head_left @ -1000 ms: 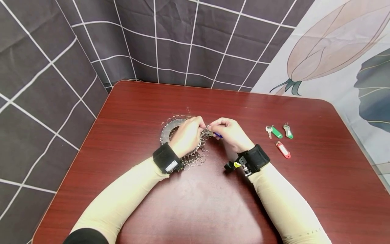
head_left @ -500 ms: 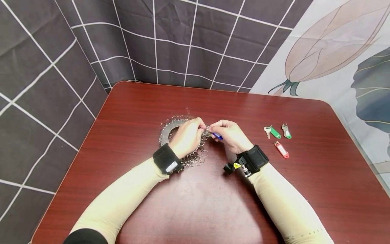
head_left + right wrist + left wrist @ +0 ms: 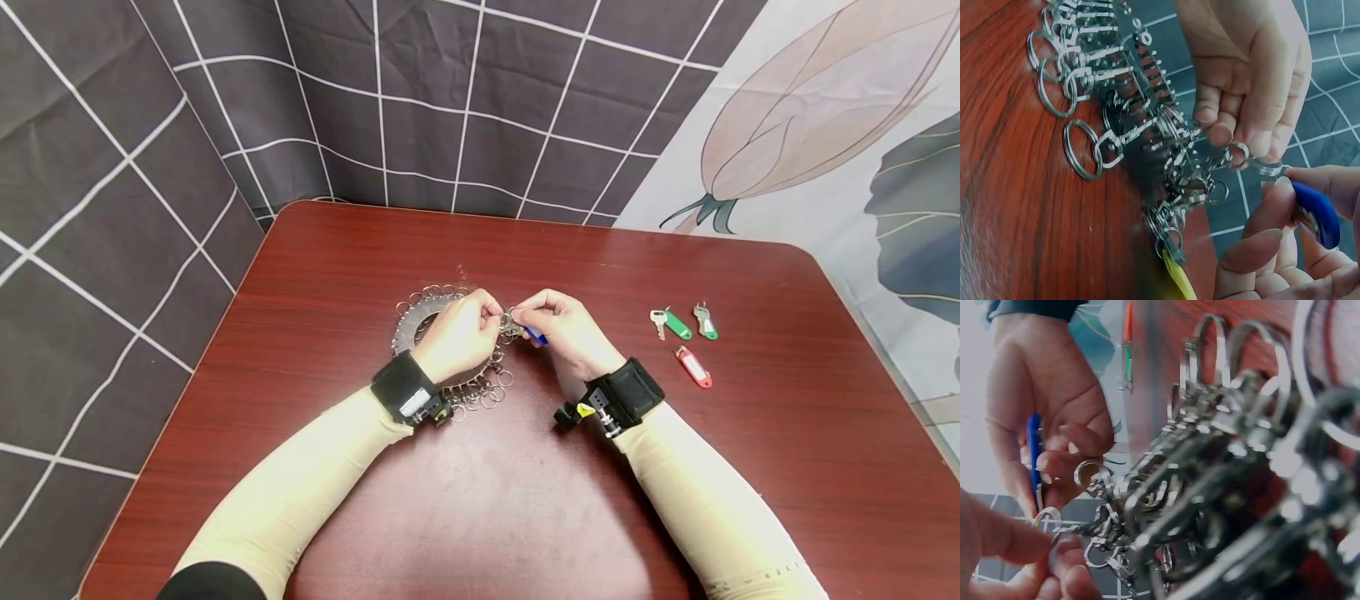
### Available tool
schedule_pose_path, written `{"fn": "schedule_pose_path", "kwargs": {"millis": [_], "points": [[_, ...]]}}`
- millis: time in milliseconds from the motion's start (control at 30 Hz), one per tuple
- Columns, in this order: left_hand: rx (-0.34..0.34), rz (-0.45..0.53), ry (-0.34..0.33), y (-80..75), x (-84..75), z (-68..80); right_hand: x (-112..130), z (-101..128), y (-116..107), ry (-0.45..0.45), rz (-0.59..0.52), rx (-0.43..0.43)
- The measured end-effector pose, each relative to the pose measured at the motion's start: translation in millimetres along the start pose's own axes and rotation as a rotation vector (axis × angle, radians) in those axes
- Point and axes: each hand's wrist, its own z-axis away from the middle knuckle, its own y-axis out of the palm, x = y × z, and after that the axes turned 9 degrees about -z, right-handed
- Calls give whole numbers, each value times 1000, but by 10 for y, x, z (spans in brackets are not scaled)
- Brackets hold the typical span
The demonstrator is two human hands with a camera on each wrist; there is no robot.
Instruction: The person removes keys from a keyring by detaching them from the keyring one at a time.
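Note:
A flat round metal key holder (image 3: 407, 330) lies mid-table, its edge lined with snap hooks and split rings. My left hand (image 3: 459, 335) reaches over it, thumb and fingers pinching a split ring (image 3: 1047, 516) at its right side. Beside it, my right hand (image 3: 567, 335) holds a blue key tag (image 3: 1317, 214) between thumb and curled fingers. In the right wrist view a small ring (image 3: 1268, 167) joins the tag's end, right at the left fingertips. Part of the key holder is hidden under the left hand.
On the right of the table (image 3: 480, 517) lie a green key tag with a silver key (image 3: 659, 323), another green tag with a key (image 3: 705, 322), and a red key tag (image 3: 693, 367). A yellow tag (image 3: 1177, 276) hangs among the rings. Dark gridded cloth (image 3: 427, 100) stands behind.
My left hand and wrist have turned slightly and shifted a little left. My right hand has moved only slightly, still holding the blue key tag. The loose tags stay in place.

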Motion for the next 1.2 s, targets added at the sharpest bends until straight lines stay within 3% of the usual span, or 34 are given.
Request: {"fn": "schedule_pose_path", "kwargs": {"millis": [233,500,733,900,1133,1200], "points": [[-85,-30,40,38,8,6,32,10,-17,14,113,-11],[-51,-30,50,41,-33,-4,79,9,-98,46,178,-43],[-52,-39,41,48,-39,-8,87,18,-376,95,236,-80],[-41,-39,42,58,-52,-6,84,135,-735,79,400,-124],[-57,-42,70,75,-29,-6,107,371,-1246,-41,812,-183],[-58,-40,72,74,-20,-3,119,422,-1332,-48,885,-186]]}}
